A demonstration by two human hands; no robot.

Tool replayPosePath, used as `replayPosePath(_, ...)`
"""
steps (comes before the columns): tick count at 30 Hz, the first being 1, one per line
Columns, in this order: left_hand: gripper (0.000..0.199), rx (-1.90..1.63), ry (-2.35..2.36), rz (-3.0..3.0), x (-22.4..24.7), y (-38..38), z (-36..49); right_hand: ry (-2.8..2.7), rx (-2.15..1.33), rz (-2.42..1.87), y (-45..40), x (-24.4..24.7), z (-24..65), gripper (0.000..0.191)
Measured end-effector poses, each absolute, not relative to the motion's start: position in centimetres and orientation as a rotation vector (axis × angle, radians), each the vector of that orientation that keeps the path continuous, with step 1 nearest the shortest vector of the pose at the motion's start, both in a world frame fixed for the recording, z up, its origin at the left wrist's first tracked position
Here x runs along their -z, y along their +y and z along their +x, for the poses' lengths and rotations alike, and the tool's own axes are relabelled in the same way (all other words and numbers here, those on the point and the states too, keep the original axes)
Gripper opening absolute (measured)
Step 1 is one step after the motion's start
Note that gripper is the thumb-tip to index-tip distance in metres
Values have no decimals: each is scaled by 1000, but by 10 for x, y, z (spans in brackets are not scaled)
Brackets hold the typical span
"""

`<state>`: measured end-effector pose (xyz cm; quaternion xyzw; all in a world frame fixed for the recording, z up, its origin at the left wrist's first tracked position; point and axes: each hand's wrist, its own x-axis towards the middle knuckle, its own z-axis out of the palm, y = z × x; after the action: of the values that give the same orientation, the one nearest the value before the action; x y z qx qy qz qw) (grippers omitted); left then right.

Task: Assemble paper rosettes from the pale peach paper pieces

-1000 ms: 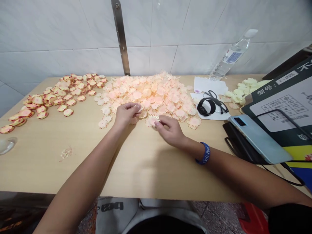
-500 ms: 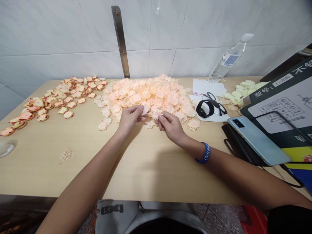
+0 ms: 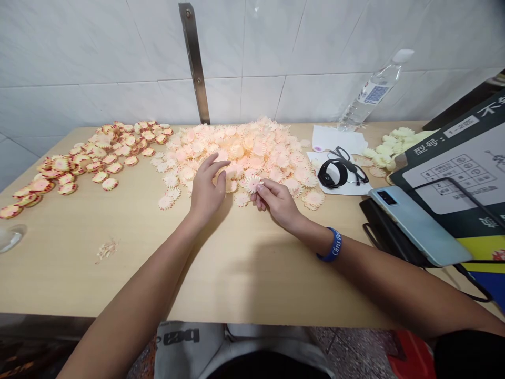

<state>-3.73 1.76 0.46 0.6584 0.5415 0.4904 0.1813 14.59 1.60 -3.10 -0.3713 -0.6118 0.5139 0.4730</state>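
Between the thumb and fingers of my right hand (image 3: 276, 200) is a pale artificial flower piece (image 3: 252, 184) with a fringed edge. My left hand (image 3: 209, 187) is raised at the front of the heap, thumb and fingers apart, with nothing seen in it. Just beyond both hands lies a wide heap of loose pink and cream flower pieces (image 3: 252, 142). A few single ones rest at the heap's near edge.
Stacked red-edged flower pieces (image 3: 106, 150) spread over the table's left side, near small pale scraps (image 3: 106, 251). To the right are a water bottle (image 3: 371, 92), a black wristband (image 3: 332, 175), glasses (image 3: 353, 168), a phone (image 3: 420, 226) and a printed box (image 3: 465, 158). Behind stands a tiled wall.
My left hand has let go of the flower piece it pinched and lifted slightly, its fingers spreading. My right hand still holds its piece in about the same place.
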Motion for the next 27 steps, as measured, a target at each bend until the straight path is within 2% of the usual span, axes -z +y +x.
replayPosePath(8,25,-1122,1224,1677,-10,11,-23,-1534,-1207,-898,15,28,147,43)
replayPosePath(20,21,-1044,1137,1491,-5,12,-23,-1473,-1206,-852,16,31,144,32)
replayPosePath(27,20,-1170,1178,1795,-7,9,-23,-1494,-1134,-902,16,30,143,34)
